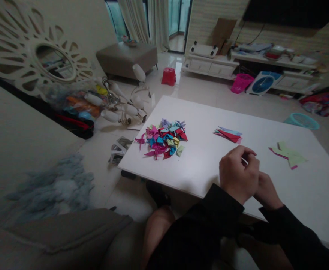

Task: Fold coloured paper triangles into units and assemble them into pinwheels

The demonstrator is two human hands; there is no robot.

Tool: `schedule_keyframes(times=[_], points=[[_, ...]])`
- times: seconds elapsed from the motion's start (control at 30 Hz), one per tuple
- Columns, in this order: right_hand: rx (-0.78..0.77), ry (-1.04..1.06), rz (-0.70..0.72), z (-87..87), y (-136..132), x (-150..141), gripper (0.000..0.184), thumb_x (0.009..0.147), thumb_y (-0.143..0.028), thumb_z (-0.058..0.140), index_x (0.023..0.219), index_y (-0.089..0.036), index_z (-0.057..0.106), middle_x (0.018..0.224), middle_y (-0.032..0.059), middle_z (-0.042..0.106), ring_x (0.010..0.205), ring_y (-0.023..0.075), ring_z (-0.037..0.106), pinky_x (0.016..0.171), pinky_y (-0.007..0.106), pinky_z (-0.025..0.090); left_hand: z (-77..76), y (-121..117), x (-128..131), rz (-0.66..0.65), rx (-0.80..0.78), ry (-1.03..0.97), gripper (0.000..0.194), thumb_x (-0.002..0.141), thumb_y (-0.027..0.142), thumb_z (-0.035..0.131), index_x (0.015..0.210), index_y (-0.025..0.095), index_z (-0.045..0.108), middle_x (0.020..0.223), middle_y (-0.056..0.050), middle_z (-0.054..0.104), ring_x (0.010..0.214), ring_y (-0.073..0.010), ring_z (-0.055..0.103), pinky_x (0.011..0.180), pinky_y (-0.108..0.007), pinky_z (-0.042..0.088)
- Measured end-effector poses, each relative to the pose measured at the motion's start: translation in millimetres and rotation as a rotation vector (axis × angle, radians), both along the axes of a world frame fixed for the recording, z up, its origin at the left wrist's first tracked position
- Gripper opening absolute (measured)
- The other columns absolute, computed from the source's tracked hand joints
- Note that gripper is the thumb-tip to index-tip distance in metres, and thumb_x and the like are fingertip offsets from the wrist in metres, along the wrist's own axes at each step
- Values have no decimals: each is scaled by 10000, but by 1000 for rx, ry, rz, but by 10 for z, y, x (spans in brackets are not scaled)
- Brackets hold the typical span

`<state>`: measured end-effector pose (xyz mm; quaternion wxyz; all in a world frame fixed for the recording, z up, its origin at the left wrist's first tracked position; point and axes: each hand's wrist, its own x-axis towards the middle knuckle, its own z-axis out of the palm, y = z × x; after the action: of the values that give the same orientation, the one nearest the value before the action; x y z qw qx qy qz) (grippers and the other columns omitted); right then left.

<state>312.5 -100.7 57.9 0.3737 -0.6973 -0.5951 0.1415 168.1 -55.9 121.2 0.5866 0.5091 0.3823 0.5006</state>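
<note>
L hand (239, 172) & R hand (267, 190) pressed tog. over table (198, 165); pinched item can't be made out. Origami (164, 140) piled at L, strips (229, 135) bunched nearer.

A home, most likely its living room: a wide black television (290, 13) hangs at two o'clock, a white cabinet (200, 65) with drawers at one, long curtains (157, 26) at twelve, a padded bench (127, 60) at eleven, a fancy-framed mirror (54, 62) at ten and a soft grey seat (63, 240) at eight.
</note>
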Motion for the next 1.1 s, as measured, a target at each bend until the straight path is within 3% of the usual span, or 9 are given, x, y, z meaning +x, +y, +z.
schedule_keyframes(times=[0.1,0.3,0.43,0.63,0.77,0.93,1.1], points=[[-40,81,49,-110,-122,177,109,713,-335,675,692,-238,721,661,56,715,675,255,686,618,365,564,-68,-16,74,-32,19,8,98,866,170,558,826,199,643,725,15,631,635,-112,546,649,-235,450],[-10,126,21,-233,-206,352,186,790,-393,734,852,-218,754,865,48,761,812,226,687,782,375,552,-155,39,211,-39,9,43,107,857,164,547,812,187,641,691,22,609,632,-109,563,630,-227,439],[5,243,-62,-191,-282,504,210,815,-394,753,920,-213,765,919,62,763,831,219,690,797,378,546,-262,143,318,-45,-16,63,104,839,175,550,804,179,648,688,12,618,633,-115,566,617,-229,435],[70,399,-160,-65,-332,671,198,770,-371,781,858,-194,758,871,66,759,763,199,674,703,344,539,-544,190,509,-87,-63,175,100,768,183,588,817,164,673,725,-6,642,659,-123,563,627,-235,440],[94,471,-200,11,-393,771,195,749,-359,794,836,-190,753,855,65,764,725,187,666,671,329,530,-688,81,583,-215,-161,221,132,737,209,613,846,164,673,706,-10,629,701,-150,605,630,-250,471],[99,500,-185,66,-515,876,176,751,-345,801,832,-197,750,857,59,768,747,185,674,687,321,529,-691,-82,656,-392,-240,141,247,664,195,720,905,157,682,913,-66,727,784,-166,675,685,-272,522],[84,540,-152,80,-572,939,146,753,-314,796,833,-200,752,844,47,763,746,183,673,691,320,522,-626,-156,772,-493,-254,110,248,680,247,789,888,131,722,849,-81,740,777,-174,685,715,-289,531]])
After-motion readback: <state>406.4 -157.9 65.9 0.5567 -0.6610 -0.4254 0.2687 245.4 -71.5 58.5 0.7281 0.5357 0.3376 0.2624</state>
